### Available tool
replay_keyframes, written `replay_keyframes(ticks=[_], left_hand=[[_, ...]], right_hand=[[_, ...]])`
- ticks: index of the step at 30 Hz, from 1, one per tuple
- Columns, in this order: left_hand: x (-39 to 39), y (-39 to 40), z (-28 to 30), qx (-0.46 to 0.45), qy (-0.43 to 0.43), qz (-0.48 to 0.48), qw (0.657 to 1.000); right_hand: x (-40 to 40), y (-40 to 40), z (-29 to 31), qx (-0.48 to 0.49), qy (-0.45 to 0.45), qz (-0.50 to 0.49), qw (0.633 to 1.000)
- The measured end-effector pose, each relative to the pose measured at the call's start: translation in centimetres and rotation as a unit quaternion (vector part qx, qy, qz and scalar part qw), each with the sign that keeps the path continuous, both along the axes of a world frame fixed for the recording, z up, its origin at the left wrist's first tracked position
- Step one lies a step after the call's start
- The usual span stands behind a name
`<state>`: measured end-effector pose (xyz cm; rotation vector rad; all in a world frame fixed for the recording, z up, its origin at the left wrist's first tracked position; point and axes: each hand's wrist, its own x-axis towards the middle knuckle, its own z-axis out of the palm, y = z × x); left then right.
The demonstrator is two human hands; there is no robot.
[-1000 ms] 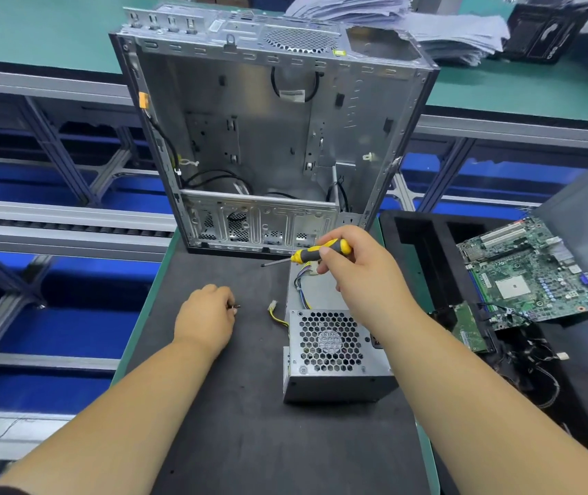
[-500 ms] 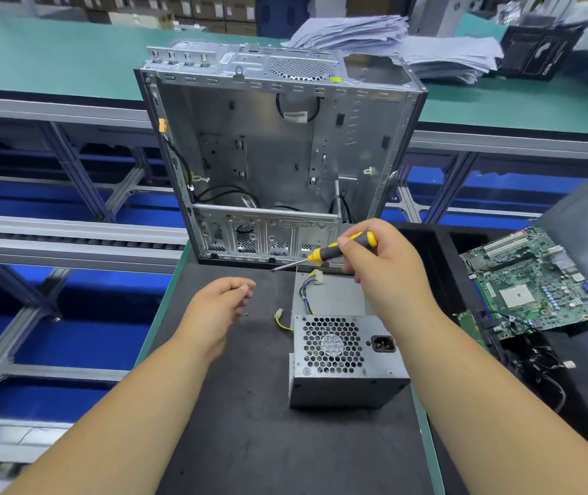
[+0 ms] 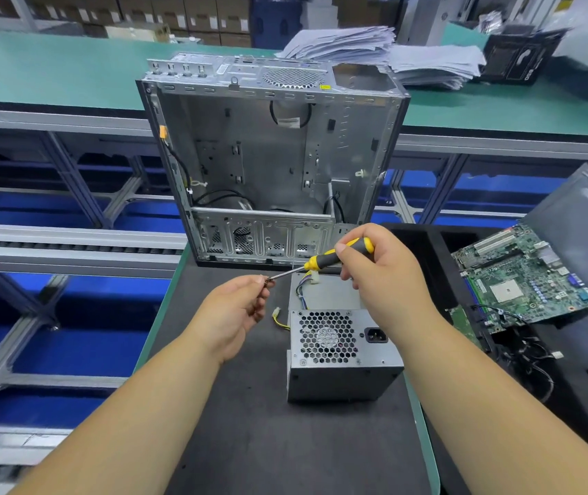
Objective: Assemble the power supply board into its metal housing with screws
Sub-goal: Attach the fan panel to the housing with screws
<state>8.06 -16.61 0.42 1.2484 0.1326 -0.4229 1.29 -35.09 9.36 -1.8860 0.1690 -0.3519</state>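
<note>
An open metal computer case point(image 3: 271, 162) stands upright at the far end of the black mat, its inside facing me. In front of it lies the grey power supply unit point(image 3: 338, 351), fan grille up, wires trailing toward the case. My right hand point(image 3: 385, 276) grips a yellow-and-black screwdriver point(image 3: 335, 257) whose shaft points left and down. My left hand point(image 3: 239, 309) is raised off the mat and pinches a small screw point(image 3: 267, 279) right at the screwdriver's tip.
A green motherboard point(image 3: 524, 276) leans in a black foam tray point(image 3: 438, 259) on the right, with a smaller board and cables beside it. A grey panel point(image 3: 585, 244) stands far right. Paper stacks point(image 3: 385, 51) lie on the green bench behind. Conveyor rails run on the left.
My left hand lifted from the mat with the screw and brought it up to the screwdriver tip. My right hand shifted slightly right, still holding the screwdriver.
</note>
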Motion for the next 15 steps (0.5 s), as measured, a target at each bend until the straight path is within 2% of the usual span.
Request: replay_keyframes(ticks=[6, 15], left_hand=[[-0.1, -0.5, 0.2, 0.014, 0.014, 0.004, 1.000], [-0.3, -0.6, 0.3, -0.023, 0.013, 0.005, 1.000]], right_hand=[[-0.8, -0.2, 0.1, -0.036, -0.001, 0.019, 0.999], [-1.4, -0.4, 0.2, -0.059, 0.005, 0.019, 0.998]])
